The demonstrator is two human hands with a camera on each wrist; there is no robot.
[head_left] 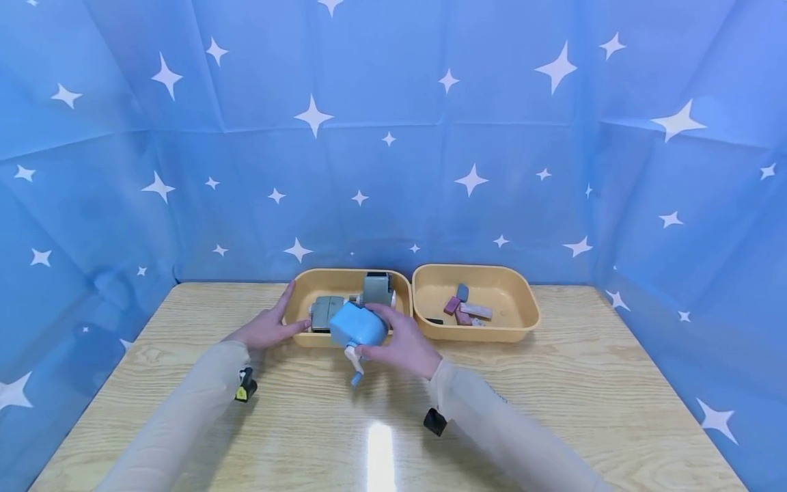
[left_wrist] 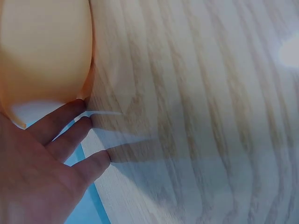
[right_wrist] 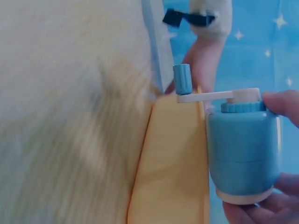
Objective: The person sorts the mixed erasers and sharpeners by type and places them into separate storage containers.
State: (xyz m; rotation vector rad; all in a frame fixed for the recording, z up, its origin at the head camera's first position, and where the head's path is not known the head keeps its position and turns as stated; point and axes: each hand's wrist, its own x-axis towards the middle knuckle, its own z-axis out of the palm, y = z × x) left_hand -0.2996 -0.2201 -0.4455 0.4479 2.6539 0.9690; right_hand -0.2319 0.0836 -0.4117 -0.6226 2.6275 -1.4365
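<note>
My right hand (head_left: 407, 342) holds a light blue hand-crank pencil sharpener (head_left: 356, 324) over the front edge of the left tan bin (head_left: 335, 273). In the right wrist view, thumb and fingers grip opposite ends of its body, and a white crank arm (right_wrist: 205, 97) with a blue knob sticks out sideways. Two grey objects, a boxy one (head_left: 326, 311) and a taller one (head_left: 377, 290), lie in that bin, partly hidden behind the sharpener. At the bin's left end rests my left hand (head_left: 267, 329), fingers spread along the outside and thumb by the front rim.
A second tan bin (head_left: 476, 333) stands against the first on its right. Inside are several small blocks, among them a purple one (head_left: 451, 305), a blue one (head_left: 462, 292) and a whitish one (head_left: 476, 311). A blue starry curtain (head_left: 381, 171) rises behind the wooden table (head_left: 295, 424).
</note>
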